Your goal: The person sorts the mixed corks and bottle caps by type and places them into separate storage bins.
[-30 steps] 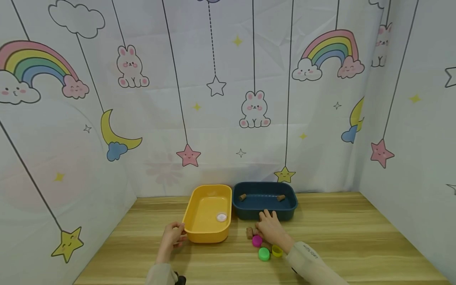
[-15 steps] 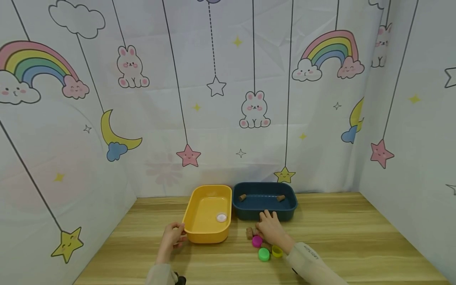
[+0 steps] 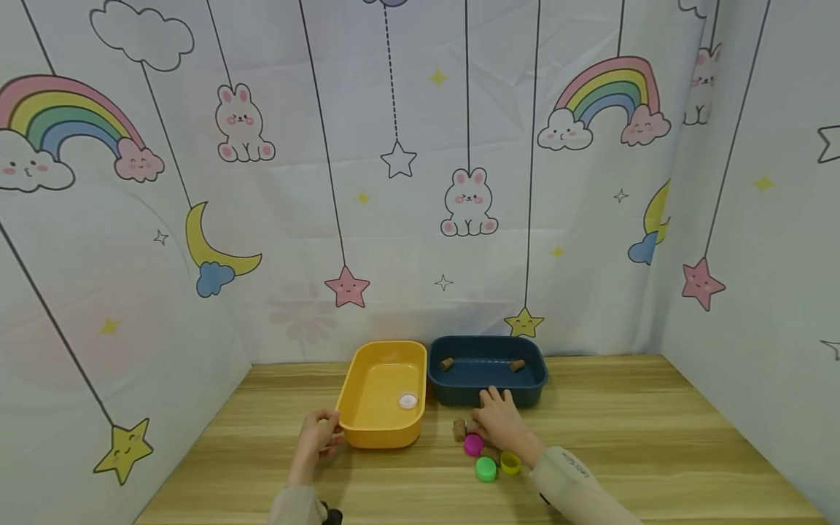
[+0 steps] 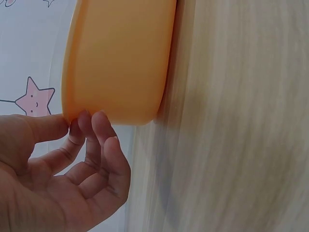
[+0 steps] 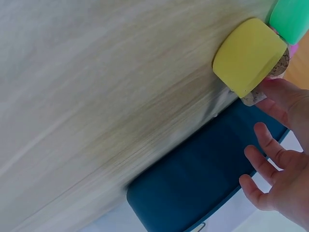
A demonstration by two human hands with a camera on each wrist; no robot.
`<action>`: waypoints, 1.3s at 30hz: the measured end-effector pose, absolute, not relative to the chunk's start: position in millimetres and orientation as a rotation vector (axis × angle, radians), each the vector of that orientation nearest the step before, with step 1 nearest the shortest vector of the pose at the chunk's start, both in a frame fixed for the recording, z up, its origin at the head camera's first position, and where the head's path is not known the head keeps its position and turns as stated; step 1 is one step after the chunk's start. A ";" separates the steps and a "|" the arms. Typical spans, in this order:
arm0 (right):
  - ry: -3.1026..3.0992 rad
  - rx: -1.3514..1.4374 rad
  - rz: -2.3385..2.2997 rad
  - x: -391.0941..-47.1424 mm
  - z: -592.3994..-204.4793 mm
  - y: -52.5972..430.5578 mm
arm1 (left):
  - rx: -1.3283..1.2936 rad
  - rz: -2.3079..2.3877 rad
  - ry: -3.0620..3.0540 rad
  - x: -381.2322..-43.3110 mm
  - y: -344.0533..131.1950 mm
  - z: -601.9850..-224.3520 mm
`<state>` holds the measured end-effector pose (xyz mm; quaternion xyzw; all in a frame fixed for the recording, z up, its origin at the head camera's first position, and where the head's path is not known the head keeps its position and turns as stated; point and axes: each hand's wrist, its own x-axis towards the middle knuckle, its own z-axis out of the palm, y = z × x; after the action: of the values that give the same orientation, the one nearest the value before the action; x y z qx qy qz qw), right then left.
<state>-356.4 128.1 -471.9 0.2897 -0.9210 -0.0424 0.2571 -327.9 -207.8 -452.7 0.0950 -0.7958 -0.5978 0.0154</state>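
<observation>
My left hand (image 3: pixel 318 436) pinches the near left corner of the yellow bin's rim (image 4: pixel 116 63) between thumb and fingers. One white bottle cap (image 3: pixel 408 401) lies inside that bin. In front of the navy bin (image 3: pixel 488 396), my right hand (image 3: pixel 504 423) pinches a cork (image 5: pixel 251 98) with thumb and index finger, its other fingers spread apart. A second cork (image 3: pixel 459 430) stands left of it, and a third cork (image 3: pixel 490 453) lies nearer, partly hidden. Around them sit a magenta cap (image 3: pixel 473 445), a green cap (image 3: pixel 485 469) and a yellow cap (image 5: pixel 248 55).
Two corks lie in the navy bin, one cork (image 3: pixel 447 364) at its left and another cork (image 3: pixel 517 365) at its right. The bins stand side by side on the wood-patterned table (image 3: pixel 262 437). A white printed curtain (image 3: pixel 407 248) hangs behind and along both sides.
</observation>
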 end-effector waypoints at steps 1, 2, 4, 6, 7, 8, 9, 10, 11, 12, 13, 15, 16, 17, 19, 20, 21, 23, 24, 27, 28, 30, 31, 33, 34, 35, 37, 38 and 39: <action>-2.500 0.786 -0.116 -356.3 -471.6 128.4 | 0.296 -1.859 -2.477 -327.9 -207.9 -452.8; -2.500 0.789 -0.111 -356.2 -471.3 128.7 | 0.295 -1.858 -2.479 -327.9 -208.0 -452.8; -2.495 0.796 -0.103 -356.1 -471.0 129.3 | 0.295 -1.857 -2.480 -328.0 -208.3 -453.1; -2.484 0.804 -0.095 -356.3 -470.8 129.7 | 0.294 -1.858 -2.480 -328.3 -208.4 -453.3; -2.478 0.807 -0.090 -356.6 -470.6 130.0 | 0.293 -1.859 -2.480 -328.4 -208.5 -453.5; -2.469 0.810 -0.088 -356.9 -470.5 130.0 | 0.293 -1.861 -2.479 -328.5 -208.5 -453.6; -2.459 0.814 -0.087 -357.2 -470.4 130.1 | 0.293 -1.861 -2.477 -328.7 -208.5 -453.9; -2.452 0.816 -0.087 -357.5 -470.2 130.1 | 0.294 -1.861 -2.476 -328.7 -208.5 -454.0; -2.445 0.819 -0.085 -357.7 -470.0 130.3 | 0.292 -1.861 -2.477 -328.7 -208.5 -454.1; -2.439 0.821 -0.081 -357.9 -469.7 130.4 | 0.292 -1.861 -2.476 -328.7 -208.4 -454.1; -2.436 0.824 -0.079 -358.2 -469.5 130.4 | 0.292 -1.859 -2.476 -328.8 -208.5 -454.3; -2.433 0.828 -0.063 -358.3 -468.7 130.8 | 0.291 -1.854 -2.478 -328.7 -208.4 -454.3; -2.432 0.830 -0.051 -358.2 -468.1 131.0 | 0.290 -1.854 -2.478 -328.5 -208.4 -454.2; -2.433 0.831 -0.037 -358.0 -467.1 131.1 | 0.288 -1.852 -2.480 -328.5 -208.4 -454.2; -2.428 0.834 -0.007 -357.7 -464.8 131.3 | 0.286 -1.851 -2.480 -328.5 -208.3 -454.1; -2.421 0.835 0.006 -357.3 -463.3 131.4 | 0.285 -1.852 -2.481 -328.3 -208.2 -453.8; -2.411 0.835 0.010 -357.0 -461.6 131.4 | 0.284 -1.852 -2.482 -328.3 -208.2 -453.7; -2.381 0.840 0.024 -356.3 -458.3 131.5 | 0.283 -1.853 -2.482 -328.2 -208.1 -453.4; -2.359 0.842 0.022 -356.2 -456.7 131.5 | 0.282 -1.855 -2.481 -328.2 -208.1 -453.2; -2.290 0.849 0.004 -356.3 -452.6 131.8 | 0.282 -1.859 -2.479 -328.0 -208.0 -452.9; -2.266 0.850 -0.003 -356.8 -451.6 131.9 | 0.280 -1.861 -2.478 -328.0 -207.9 -452.8; -2.229 0.851 -0.026 -359.5 -450.7 132.7 | 0.280 -1.864 -2.476 -327.7 -207.7 -452.6; -2.216 0.852 -0.033 -360.4 -449.8 133.0 | 0.281 -1.866 -2.476 -327.6 -207.6 -452.4; -2.198 0.854 -0.039 -362.5 -447.9 133.7 | 0.282 -1.869 -2.473 -327.5 -207.4 -452.2; -2.191 0.857 -0.030 -363.4 -447.0 133.9 | 0.283 -1.870 -2.474 -327.4 -207.4 -452.0; -2.188 0.864 -0.016 -364.5 -446.0 134.2 | 0.285 -1.871 -2.474 -327.3 -207.4 -451.8; -2.185 0.872 0.010 -364.9 -442.8 134.4 | 0.288 -1.870 -2.475 -327.5 -207.3 -451.8; -2.187 0.874 0.020 -365.5 -441.5 134.6 | 0.290 -1.868 -2.476 -327.6 -207.3 -451.8; -2.189 0.875 0.025 -366.0 -440.3 135.0 | 0.291 -1.867 -2.477 -327.6 -207.3 -451.7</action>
<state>-366.0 135.0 -440.3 0.3428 -0.8582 0.0100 0.3820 -327.6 -207.3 -451.7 0.0935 -0.7950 -0.5992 0.0133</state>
